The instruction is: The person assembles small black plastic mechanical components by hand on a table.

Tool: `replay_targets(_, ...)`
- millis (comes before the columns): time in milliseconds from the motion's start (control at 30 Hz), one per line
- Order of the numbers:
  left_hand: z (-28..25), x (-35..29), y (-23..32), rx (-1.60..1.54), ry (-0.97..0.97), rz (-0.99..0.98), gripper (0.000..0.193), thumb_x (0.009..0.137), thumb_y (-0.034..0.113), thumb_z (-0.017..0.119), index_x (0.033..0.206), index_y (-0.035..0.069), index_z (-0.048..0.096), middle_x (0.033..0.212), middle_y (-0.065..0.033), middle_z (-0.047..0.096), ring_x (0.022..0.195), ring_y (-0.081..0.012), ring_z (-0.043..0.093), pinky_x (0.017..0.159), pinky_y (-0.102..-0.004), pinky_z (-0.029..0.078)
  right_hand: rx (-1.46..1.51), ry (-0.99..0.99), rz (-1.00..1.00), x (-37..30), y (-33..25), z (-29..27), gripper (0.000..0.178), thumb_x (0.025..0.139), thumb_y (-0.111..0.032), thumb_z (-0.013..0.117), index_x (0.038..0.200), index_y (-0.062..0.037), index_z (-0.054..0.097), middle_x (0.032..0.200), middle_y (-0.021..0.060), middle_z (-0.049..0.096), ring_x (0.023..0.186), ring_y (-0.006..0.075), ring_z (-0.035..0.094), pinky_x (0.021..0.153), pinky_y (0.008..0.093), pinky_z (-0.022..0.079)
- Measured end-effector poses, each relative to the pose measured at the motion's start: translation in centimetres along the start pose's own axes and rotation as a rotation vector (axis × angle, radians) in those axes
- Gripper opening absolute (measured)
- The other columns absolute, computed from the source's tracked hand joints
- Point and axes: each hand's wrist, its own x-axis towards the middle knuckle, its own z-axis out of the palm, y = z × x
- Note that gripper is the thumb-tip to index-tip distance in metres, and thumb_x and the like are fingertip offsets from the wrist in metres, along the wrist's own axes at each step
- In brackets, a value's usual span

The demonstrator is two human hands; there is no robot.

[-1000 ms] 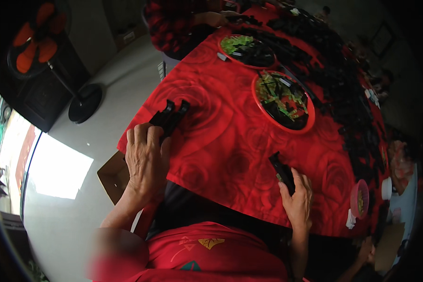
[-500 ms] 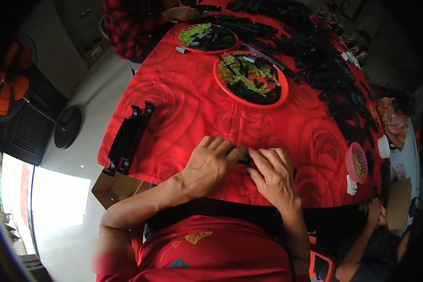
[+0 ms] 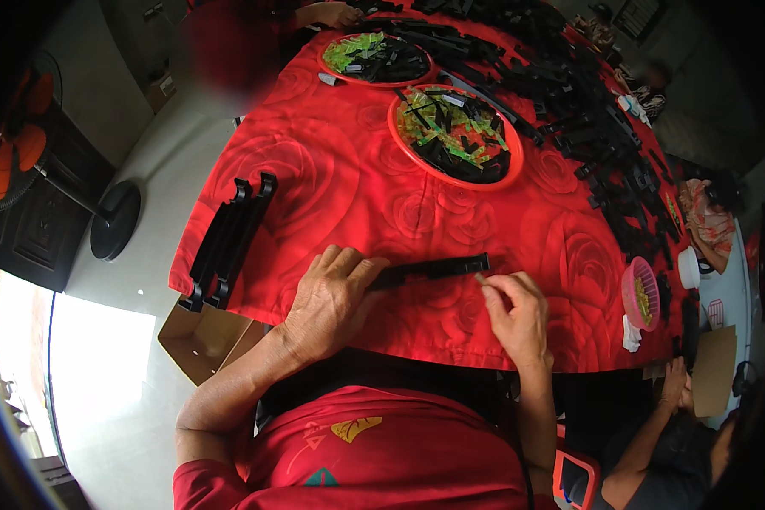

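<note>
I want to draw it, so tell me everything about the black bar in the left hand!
The black bar is slim, looks like plastic, and has a blocky right end. It points rightward and slightly away from the person, over the red tablecloth. The grip of the left hand hides its other end. The right hand is close by; I can't tell if it touches.

On my remote feed I can read no text, number or sign, any marking on the pale strip (image 3: 453,99) in the nearer orange basin (image 3: 476,185) being too small.
</note>
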Motion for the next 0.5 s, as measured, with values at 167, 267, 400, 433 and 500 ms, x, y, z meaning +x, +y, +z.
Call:
replay_targets(167, 0.4, -1.3, 0.8, -0.109, -0.102, 0.093, 0.045, 0.087, 0.016, 0.081, 0.129, 0.006, 0.069, 0.108, -0.0123, 0.067, 0.102, -0.0328, 0.063, 0.093, -0.0437, 0.054, 0.131, 0.065, -0.048, 0.5, -1.7, -2.6, 0.016, 0.091, -0.001, 0.079, 0.107, -0.0003, 0.077, 0.094, 0.0127, 0.071, 0.083, 0.0281, 0.071, 0.072, 0.0371, 0.057)
replay_targets(267, 1.1, -1.6, 1.2, -0.138, -0.12, 0.123, 0.045, 0.08, 0.018, 0.084, 0.122, 0.007, 0.071, 0.105, -0.0114, 0.068, 0.098, -0.0314, 0.064, 0.088, -0.0417, 0.057, 0.1, -0.053, -0.138, 0.4, -3.8, -2.4, 0.018, 0.088, -0.002, 0.082, 0.106, -0.0013, 0.078, 0.095, 0.0112, 0.071, 0.083, 0.0262, 0.071, 0.069, 0.0375, 0.058)
replay_targets(400, 1.0, -1.7, 1.3, -0.156, -0.138, 0.117, 0.048, 0.079, 0.015, 0.084, 0.124, 0.007, 0.071, 0.108, -0.0108, 0.067, 0.099, -0.0306, 0.065, 0.088, -0.0417, 0.058, 0.038, -0.194, -0.221, -0.1, -5.4, -2.3, 0.023, 0.084, -0.002, 0.085, 0.106, -0.004, 0.08, 0.093, 0.0078, 0.066, 0.079, 0.0252, 0.069, 0.064, 0.0384, 0.058)
replay_targets(433, 1.1, -1.7, 1.3, -0.165, -0.154, 0.121, 0.05, 0.08, 0.014, 0.083, 0.128, 0.008, 0.07, 0.11, -0.0108, 0.066, 0.101, -0.0306, 0.065, 0.088, -0.0422, 0.058, 0.02, -0.204, -0.234, -0.2, -5.8, -2.3, 0.024, 0.084, -0.001, 0.084, 0.107, -0.0038, 0.08, 0.093, 0.0077, 0.065, 0.079, 0.0251, 0.068, 0.063, 0.0382, 0.058)
replay_targets(500, 1.3, -1.9, 1.4, -0.174, -0.151, 0.116, 0.05, 0.08, 0.014, 0.083, 0.128, 0.008, 0.07, 0.11, -0.0108, 0.066, 0.101, -0.0307, 0.065, 0.088, -0.0423, 0.058, 0.002, -0.227, -0.252, -0.3, -6.3, -2.2, 0.025, 0.083, 0.0, 0.084, 0.107, -0.0037, 0.08, 0.093, 0.0076, 0.065, 0.078, 0.0249, 0.068, 0.062, 0.0379, 0.058)
